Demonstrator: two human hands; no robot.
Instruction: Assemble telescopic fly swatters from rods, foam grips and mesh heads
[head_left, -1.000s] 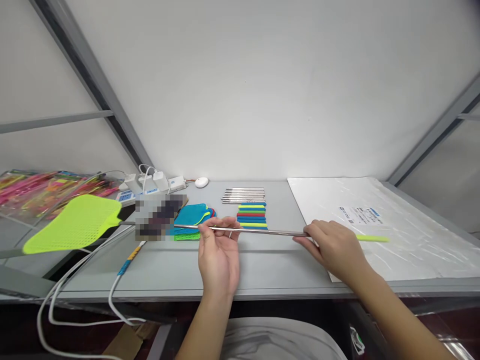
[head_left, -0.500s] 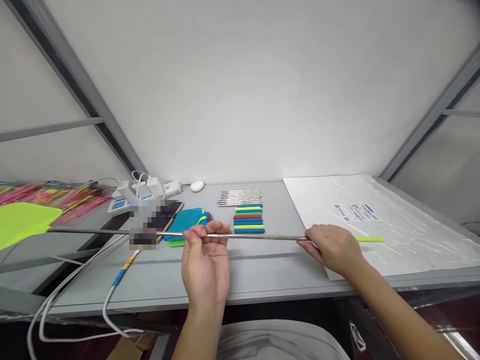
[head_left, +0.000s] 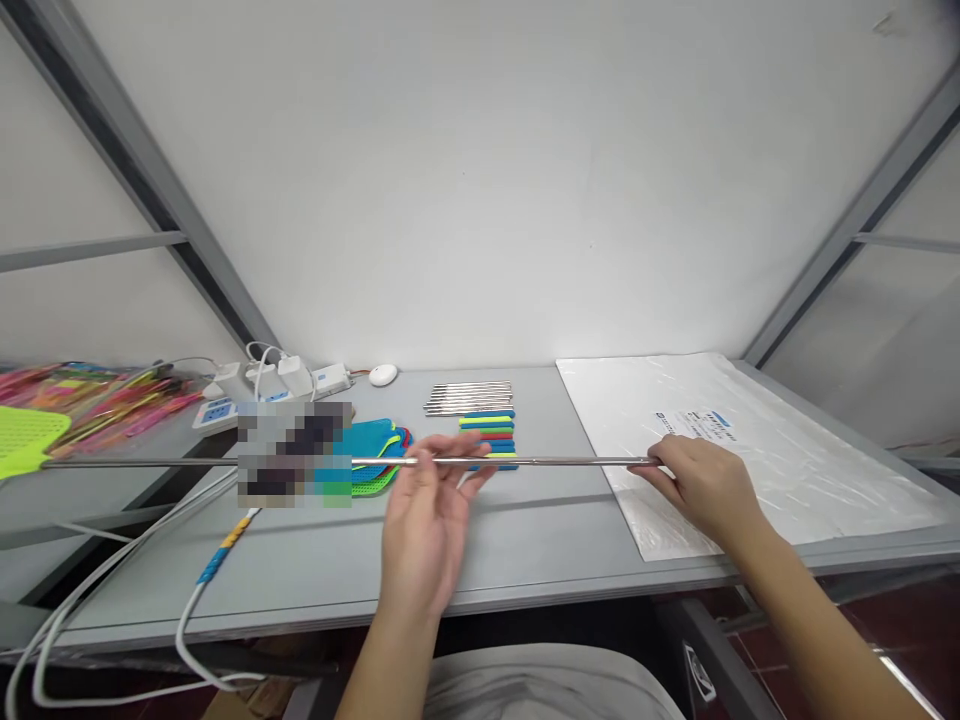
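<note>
A telescopic fly swatter (head_left: pixel 559 461) lies level across the view, its metal rod drawn out long. Its yellow-green mesh head (head_left: pixel 28 441) is at the far left, cut off by the frame edge. My left hand (head_left: pixel 429 520), palm up, pinches the middle of the rod under the thumb while the other fingers stretch loosely behind it. Closed around the rod's right end is my right hand (head_left: pixel 701 490); the grip end is hidden in it. Beyond my left hand are a row of coloured handle sleeves (head_left: pixel 487 424), a bundle of metal rods (head_left: pixel 469 396) and stacked swatter heads (head_left: pixel 367 440).
A white plastic-wrapped sheet (head_left: pixel 615 400) covers the right of the table. At left are a power strip with plugs (head_left: pixel 217 411), a blurred-out phone (head_left: pixel 296 450), white cables (head_left: pixel 191 605) and bagged pink and yellow items (head_left: pixel 127 400). A white round device (head_left: pixel 382 375) sits near the wall.
The rod has lengthened as my right hand moved right and the swatter head moved left. The yellow-green handle that stuck out past my right hand no longer shows. The camera view shifted slightly.
</note>
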